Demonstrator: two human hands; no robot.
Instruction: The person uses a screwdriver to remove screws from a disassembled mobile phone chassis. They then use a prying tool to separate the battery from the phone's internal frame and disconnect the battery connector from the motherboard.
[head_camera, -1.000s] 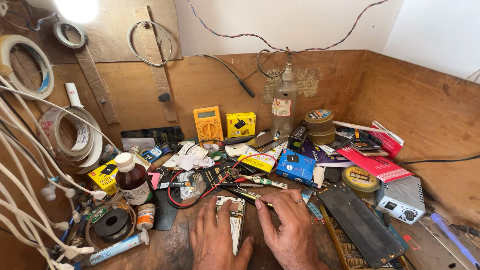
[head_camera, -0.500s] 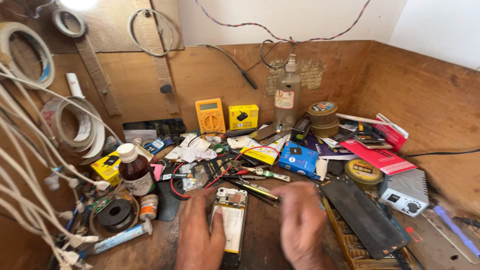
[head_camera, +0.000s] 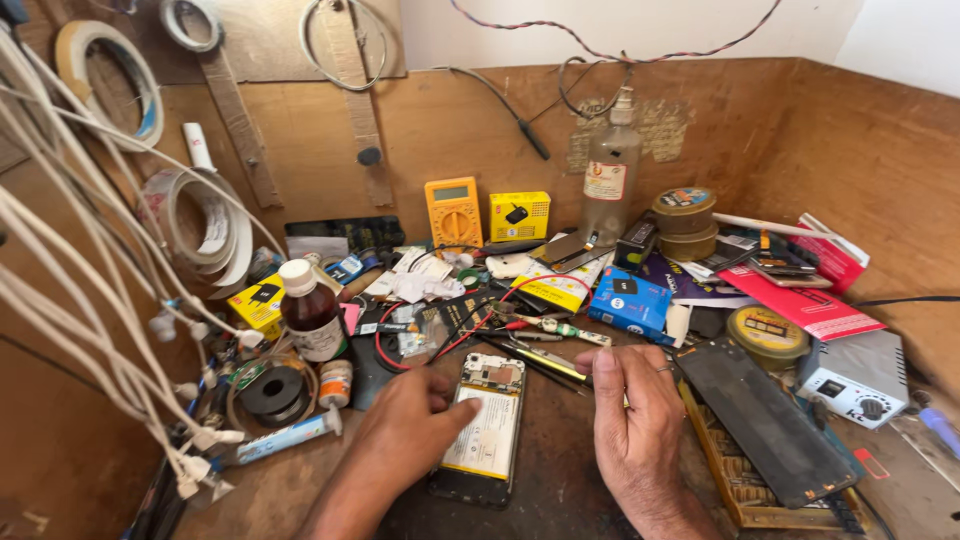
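head view: left hand (head_camera: 405, 425) fingers pressed flat on opened phone (head_camera: 483, 428) at bench centre, right hand (head_camera: 632, 405) pinched shut on thin tool, tip hidden; a slip could gouge battery or snag red wire (head_camera: 470, 330) nearby.

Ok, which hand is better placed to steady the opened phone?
Probably the left hand: its fingers already rest on the opened phone. The right hand sits apart, pinching a thin tool.
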